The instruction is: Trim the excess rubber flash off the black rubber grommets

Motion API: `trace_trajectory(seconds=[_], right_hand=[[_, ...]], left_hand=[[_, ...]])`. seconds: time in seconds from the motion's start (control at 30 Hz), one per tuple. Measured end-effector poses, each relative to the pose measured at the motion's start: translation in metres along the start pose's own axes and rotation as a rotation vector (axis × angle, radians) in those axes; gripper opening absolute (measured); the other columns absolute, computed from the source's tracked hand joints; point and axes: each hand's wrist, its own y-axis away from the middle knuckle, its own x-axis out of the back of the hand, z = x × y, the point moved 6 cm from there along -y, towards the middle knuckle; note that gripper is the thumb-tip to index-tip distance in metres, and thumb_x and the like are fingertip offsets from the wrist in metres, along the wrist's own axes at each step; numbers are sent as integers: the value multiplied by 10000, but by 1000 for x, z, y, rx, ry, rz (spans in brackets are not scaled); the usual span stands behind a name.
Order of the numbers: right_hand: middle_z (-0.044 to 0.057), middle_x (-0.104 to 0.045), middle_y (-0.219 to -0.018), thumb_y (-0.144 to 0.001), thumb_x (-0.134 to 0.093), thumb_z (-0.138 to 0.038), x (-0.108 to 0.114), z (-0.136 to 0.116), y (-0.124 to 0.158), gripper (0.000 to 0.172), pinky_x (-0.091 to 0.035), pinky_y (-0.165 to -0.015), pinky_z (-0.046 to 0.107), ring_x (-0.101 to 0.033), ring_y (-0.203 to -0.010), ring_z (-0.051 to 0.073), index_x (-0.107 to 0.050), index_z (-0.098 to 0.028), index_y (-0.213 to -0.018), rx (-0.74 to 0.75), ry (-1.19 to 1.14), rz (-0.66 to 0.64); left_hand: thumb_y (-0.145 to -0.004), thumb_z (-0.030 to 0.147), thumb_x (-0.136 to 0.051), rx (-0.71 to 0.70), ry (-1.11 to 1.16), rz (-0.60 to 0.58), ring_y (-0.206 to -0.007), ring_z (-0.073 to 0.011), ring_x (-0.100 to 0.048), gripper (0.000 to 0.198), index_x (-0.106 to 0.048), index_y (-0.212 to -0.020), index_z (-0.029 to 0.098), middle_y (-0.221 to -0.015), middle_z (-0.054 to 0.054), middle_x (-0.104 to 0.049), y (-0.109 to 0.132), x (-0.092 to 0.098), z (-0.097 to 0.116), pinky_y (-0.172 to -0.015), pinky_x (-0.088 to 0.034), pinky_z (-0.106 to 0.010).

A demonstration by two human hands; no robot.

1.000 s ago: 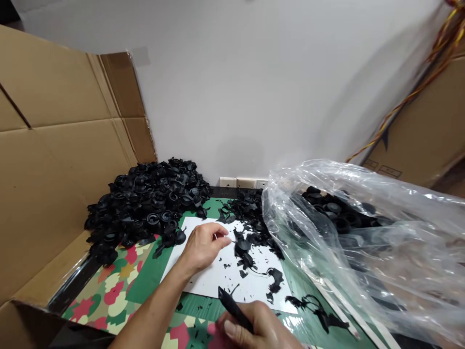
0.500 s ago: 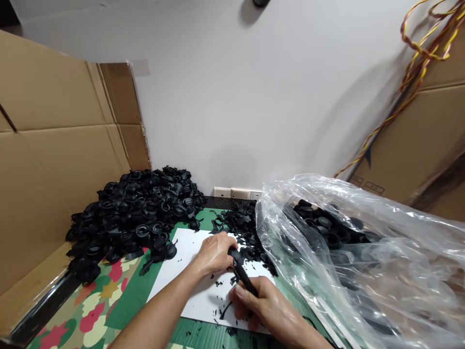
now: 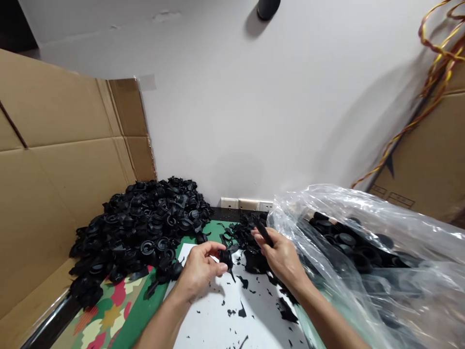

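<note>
My left hand [image 3: 199, 269] pinches a small ribbed black rubber part [image 3: 225, 257] over a white sheet [image 3: 218, 320] strewn with black offcuts. My right hand [image 3: 281, 256] is closed round a slim black tool [image 3: 262, 231] that points up and away, just right of the part. A big heap of like black rubber parts [image 3: 141, 228] lies to the left of my left hand. A smaller mound of black scraps [image 3: 247, 232] sits between my hands and the wall.
A clear plastic bag [image 3: 363, 252] holding more black parts fills the right side. A large cardboard sheet [image 3: 54, 169] stands at the left. Under the white sheet lies a green mat [image 3: 141, 300] over a flowered cover. Wall sockets [image 3: 240, 203] and twisted wires [image 3: 432, 72] lie behind.
Both hands have lifted off the white sheet and moved toward the wall. My left hand now holds a ribbed black part. The right hand has swung the tool upward.
</note>
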Motion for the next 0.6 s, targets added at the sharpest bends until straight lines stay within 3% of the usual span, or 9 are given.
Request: trace_trajectory(seconds=[0.13, 0.27, 0.37, 0.5, 0.6], right_hand=[[-1, -549, -577, -777, -563, -379, -25, -9, 29, 265, -341, -465, 260, -433, -492, 138, -669, -137, -792, -5, -39, -132], [-13, -552, -607, -740, -599, -327, -43, -9, 44, 191, -348, -526, 250, -455, -564, 135, -630, -146, -685, 10, -105, -235], [-26, -531, -611, -745, -599, -313, -44, -5, 47, 169, -334, -547, 249, -445, -589, 137, -606, -161, -674, 4, -169, -247], [-63, -429, -533, -715, -660, -392, -42, 4, 49, 229, -276, -465, 236, -339, -473, 99, -600, -172, -697, -108, -304, -205], [-77, -377, -479, -698, -677, -468, -41, 8, 54, 303, -266, -431, 235, -304, -425, 89, -585, -180, -675, -152, -349, -169]], left_hand=[[-549, 101, -631, 19, 88, -8, -387, -76, -410, 366, -652, -913, 122, -421, 93, -471, 2, -3, -2, -374, -305, -187], [-531, 76, -634, 25, 129, -27, -409, -78, -419, 379, -663, -906, 126, -427, 100, -457, 4, -6, -4, -375, -317, -179], [-525, 72, -662, 27, 173, -26, -444, -80, -475, 412, -660, -930, 146, -553, 61, -554, 6, -8, -4, -367, -320, -173], [-531, 134, -734, 51, 236, 17, -479, -80, -546, 410, -626, -926, 152, -843, -28, -635, 11, -11, -3, -340, -299, -165], [-558, 198, -755, 65, 261, -1, -461, -93, -558, 328, -619, -852, 144, -782, -39, -653, 15, -17, 0, -338, -278, -167]])
